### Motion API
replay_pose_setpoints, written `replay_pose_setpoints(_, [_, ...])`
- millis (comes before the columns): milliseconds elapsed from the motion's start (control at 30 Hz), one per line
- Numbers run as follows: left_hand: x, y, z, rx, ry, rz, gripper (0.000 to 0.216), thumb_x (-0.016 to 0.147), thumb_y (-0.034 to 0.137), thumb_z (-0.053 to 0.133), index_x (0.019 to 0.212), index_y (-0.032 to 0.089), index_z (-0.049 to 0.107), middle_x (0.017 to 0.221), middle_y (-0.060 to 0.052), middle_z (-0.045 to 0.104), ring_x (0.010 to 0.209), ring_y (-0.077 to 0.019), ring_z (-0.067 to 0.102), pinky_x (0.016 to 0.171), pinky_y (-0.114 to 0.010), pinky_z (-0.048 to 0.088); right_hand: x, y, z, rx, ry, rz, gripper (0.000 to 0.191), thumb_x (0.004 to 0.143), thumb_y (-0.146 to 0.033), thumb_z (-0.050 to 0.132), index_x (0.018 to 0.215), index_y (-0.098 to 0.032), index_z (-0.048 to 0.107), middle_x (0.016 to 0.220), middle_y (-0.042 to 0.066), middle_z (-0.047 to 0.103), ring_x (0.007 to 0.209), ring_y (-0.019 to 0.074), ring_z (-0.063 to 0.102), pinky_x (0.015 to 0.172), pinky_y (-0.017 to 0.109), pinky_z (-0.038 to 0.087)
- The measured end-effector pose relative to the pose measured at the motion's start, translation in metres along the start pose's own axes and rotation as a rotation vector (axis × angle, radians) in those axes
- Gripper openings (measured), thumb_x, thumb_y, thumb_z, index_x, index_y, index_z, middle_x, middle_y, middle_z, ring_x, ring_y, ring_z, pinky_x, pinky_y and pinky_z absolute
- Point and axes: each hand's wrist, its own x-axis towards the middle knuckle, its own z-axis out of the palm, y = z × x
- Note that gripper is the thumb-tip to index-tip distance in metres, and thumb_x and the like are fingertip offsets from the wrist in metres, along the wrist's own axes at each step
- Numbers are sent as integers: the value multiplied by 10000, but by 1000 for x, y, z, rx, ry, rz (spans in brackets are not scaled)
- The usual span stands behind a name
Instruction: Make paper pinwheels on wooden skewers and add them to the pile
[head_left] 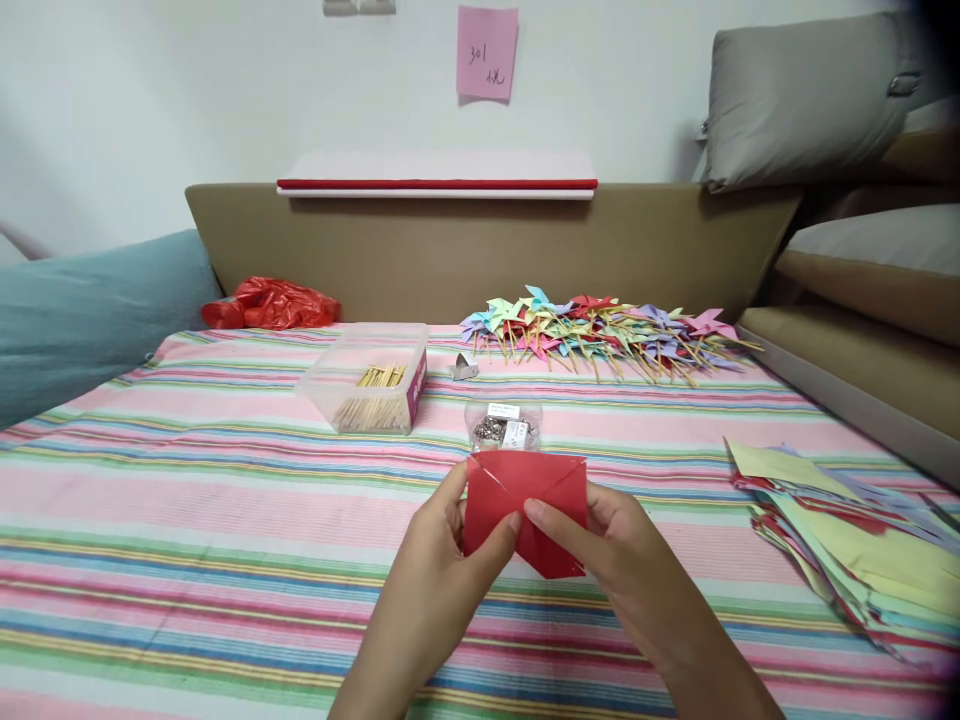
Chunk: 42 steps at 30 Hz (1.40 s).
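Both of my hands hold a folded red paper square (525, 505) low over the striped cloth. My left hand (442, 560) pinches its left edge, thumb pressed on the front. My right hand (607, 545) grips the right side, its thumb lying across the paper's middle. Diagonal creases run across the red sheet. Right behind the paper stands a small clear tub of metal pins (502, 428).
A clear box of wooden sticks (371, 385) sits at the left rear. A heap of coloured paper pinwheels (600, 335) lies at the back. Stacked coloured sheets (847, 530) lie at the right edge. A red plastic bag (274, 303) rests by the headboard.
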Motion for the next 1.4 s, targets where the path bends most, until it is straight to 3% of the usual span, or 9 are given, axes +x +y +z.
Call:
replay_pose_setpoints(133, [1,1,0,12,16,-32,353,894,302,681,1231,223,614,929,-48,757,820,-201,680,699,-263,520,2,4,5,63,36,4,306,783,-460,778,849,-162,762,808,41,726,695,151,583,641,270,466])
replay_pose_setpoints(300, [5,-4,7,-218,152,-56,333,837,311,759,1128,198,642,953,-53,747,888,-181,677,772,-242,515,6,4,30,436,318,-117,247,755,-416,811,856,-196,765,837,32,745,765,172,622,704,287,506])
replay_pose_setpoints(367, [6,-7,12,-316,200,-63,327,791,295,807,1067,200,660,935,-38,739,866,-163,670,769,-231,511,7,4,39,527,355,-170,221,772,-392,801,910,-222,772,922,26,758,817,174,639,739,286,518])
replay_pose_setpoints(533, [6,-9,24,-360,288,-58,253,737,316,840,925,180,737,907,-56,755,866,-185,672,777,-259,514,7,3,51,614,339,-196,183,783,-362,787,926,-250,765,978,25,763,948,222,667,770,313,543])
replay_pose_setpoints(733, [7,-7,29,-399,330,-49,201,734,303,836,861,171,755,881,-46,753,826,-173,656,759,-257,509,5,6,56,618,320,-180,204,783,-370,796,929,-229,777,997,29,774,900,190,667,778,295,540])
replay_pose_setpoints(933, [6,-10,26,-535,305,-94,182,727,297,846,787,166,734,853,-24,716,748,-133,606,720,-239,494,3,8,59,578,267,-162,229,822,-395,764,987,-235,773,1126,47,758,1010,232,661,806,331,536])
replay_pose_setpoints(1200, [6,-9,30,-375,415,-45,229,713,307,853,740,178,665,717,24,645,693,-115,576,639,-198,464,3,11,57,522,315,-141,220,803,-401,776,937,-227,774,998,32,769,902,207,662,744,301,532])
replay_pose_setpoints(1400, [5,-10,26,-298,366,18,189,768,323,820,757,190,685,719,30,681,695,-107,597,641,-178,485,2,13,57,509,313,-136,223,780,-371,792,945,-223,765,930,22,755,826,185,634,728,298,530])
